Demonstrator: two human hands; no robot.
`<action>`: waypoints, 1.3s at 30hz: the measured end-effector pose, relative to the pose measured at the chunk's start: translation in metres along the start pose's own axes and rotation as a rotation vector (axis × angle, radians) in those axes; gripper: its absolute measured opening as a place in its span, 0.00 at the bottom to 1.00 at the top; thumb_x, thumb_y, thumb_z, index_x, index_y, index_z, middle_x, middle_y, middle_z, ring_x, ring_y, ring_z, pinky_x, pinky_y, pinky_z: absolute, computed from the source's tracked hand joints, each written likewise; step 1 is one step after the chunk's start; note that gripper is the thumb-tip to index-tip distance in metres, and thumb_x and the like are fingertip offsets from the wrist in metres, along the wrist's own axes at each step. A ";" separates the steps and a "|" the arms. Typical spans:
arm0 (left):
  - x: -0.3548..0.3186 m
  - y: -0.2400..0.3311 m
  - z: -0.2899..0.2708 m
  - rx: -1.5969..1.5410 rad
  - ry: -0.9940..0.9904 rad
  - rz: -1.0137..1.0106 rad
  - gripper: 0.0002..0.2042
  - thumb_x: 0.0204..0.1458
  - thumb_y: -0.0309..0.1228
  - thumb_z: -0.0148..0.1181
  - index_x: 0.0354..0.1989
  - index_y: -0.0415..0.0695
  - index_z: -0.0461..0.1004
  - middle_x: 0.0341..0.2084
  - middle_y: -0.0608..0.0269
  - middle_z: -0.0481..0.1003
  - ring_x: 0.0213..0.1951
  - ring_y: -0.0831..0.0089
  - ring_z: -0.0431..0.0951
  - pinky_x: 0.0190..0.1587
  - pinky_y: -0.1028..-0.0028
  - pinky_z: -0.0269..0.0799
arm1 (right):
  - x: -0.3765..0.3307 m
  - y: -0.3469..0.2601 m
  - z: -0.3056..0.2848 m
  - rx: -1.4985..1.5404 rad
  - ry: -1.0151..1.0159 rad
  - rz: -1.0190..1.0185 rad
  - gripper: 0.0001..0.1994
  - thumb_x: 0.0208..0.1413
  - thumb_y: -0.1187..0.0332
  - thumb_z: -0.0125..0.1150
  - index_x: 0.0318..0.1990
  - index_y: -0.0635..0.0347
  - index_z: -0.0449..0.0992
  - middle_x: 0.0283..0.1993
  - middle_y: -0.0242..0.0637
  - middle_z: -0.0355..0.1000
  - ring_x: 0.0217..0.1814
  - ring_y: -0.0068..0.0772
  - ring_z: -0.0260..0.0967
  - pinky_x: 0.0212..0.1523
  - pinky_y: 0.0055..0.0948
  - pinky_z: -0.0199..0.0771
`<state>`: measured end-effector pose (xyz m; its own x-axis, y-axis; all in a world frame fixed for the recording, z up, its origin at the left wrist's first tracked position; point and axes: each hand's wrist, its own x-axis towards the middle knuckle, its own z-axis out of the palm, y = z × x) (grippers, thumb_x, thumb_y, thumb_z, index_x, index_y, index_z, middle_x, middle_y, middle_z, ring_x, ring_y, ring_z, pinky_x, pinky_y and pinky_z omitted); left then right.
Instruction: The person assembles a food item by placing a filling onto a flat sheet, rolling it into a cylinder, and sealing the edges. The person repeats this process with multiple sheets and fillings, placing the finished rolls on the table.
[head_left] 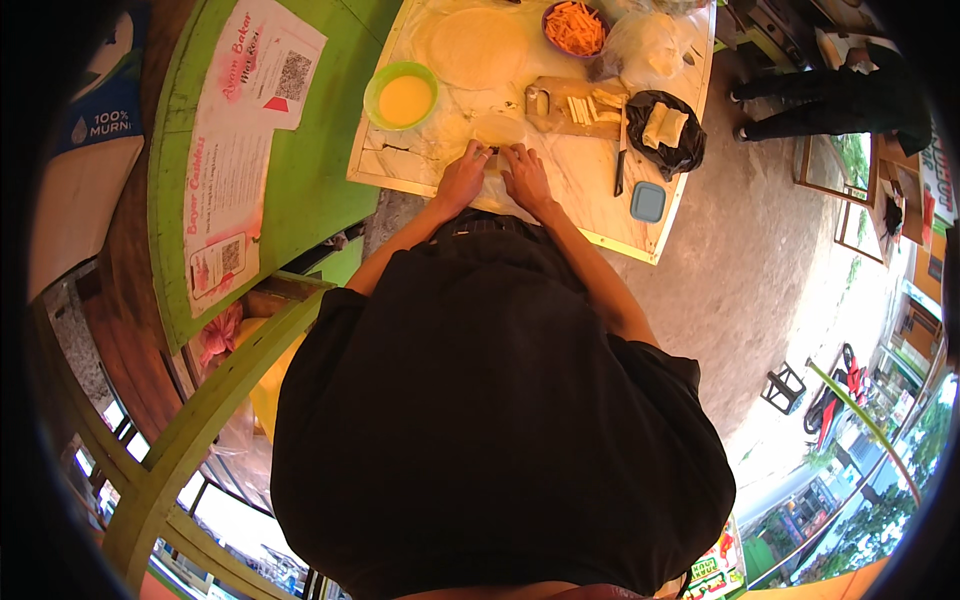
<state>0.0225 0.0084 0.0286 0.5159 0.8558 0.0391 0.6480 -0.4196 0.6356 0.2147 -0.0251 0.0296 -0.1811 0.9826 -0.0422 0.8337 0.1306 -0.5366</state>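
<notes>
My left hand [463,178] and my right hand [526,175] are side by side at the table's near edge, fingers curled in and closed. Their fingertips meet the near edge of a small, thin, pale dough wrapper [498,128] that lies flat beyond them. What is tucked between the fingers is mostly hidden; a small dark spot shows there. Just beyond and right of the wrapper, a wooden cutting board [545,117] bears pale yellow strips [580,109]. A green bowl of yellow liquid [404,97] stands to the left. A larger stack of round wrappers [476,48] lies farther back.
On the table [400,165], a knife [621,155] lies beside a black plastic bag [682,150] with yellow blocks. Nearby are a grey-blue square container [648,201], shredded carrots [574,28] in a bowl and a clear bag [645,45]. A green bench [290,180] flanks the left; a person [840,100] stands right.
</notes>
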 end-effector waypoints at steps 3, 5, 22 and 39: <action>-0.003 0.000 0.000 0.050 -0.007 -0.007 0.23 0.53 0.17 0.57 0.60 0.38 0.77 0.64 0.45 0.67 0.43 0.44 0.83 0.45 0.54 0.81 | 0.006 -0.001 -0.006 -0.079 -0.016 -0.005 0.28 0.56 0.70 0.70 0.65 0.58 0.72 0.65 0.51 0.65 0.65 0.59 0.64 0.60 0.53 0.70; -0.004 0.000 0.000 0.035 -0.022 -0.034 0.27 0.50 0.16 0.57 0.62 0.39 0.76 0.68 0.43 0.64 0.43 0.41 0.83 0.47 0.52 0.81 | 0.009 -0.001 -0.009 -0.130 -0.018 -0.028 0.29 0.56 0.69 0.70 0.66 0.58 0.72 0.68 0.53 0.63 0.67 0.60 0.63 0.61 0.55 0.69; -0.023 -0.003 -0.016 -0.126 -0.118 0.037 0.26 0.54 0.21 0.57 0.64 0.41 0.74 0.69 0.41 0.64 0.46 0.43 0.82 0.48 0.53 0.80 | -0.004 -0.003 -0.011 -0.128 -0.132 -0.065 0.31 0.57 0.65 0.71 0.69 0.55 0.71 0.75 0.54 0.59 0.74 0.62 0.59 0.66 0.58 0.67; 0.044 -0.036 -0.002 -0.467 0.297 -0.448 0.19 0.56 0.30 0.72 0.49 0.40 0.68 0.39 0.49 0.77 0.45 0.52 0.81 0.49 0.60 0.77 | -0.004 -0.006 -0.009 -0.156 -0.168 -0.023 0.30 0.58 0.64 0.71 0.69 0.51 0.72 0.77 0.49 0.59 0.75 0.59 0.58 0.67 0.57 0.67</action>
<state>0.0202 0.0617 0.0091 0.0383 0.9898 -0.1370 0.4195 0.1085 0.9013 0.2151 -0.0289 0.0405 -0.2741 0.9451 -0.1781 0.8965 0.1840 -0.4031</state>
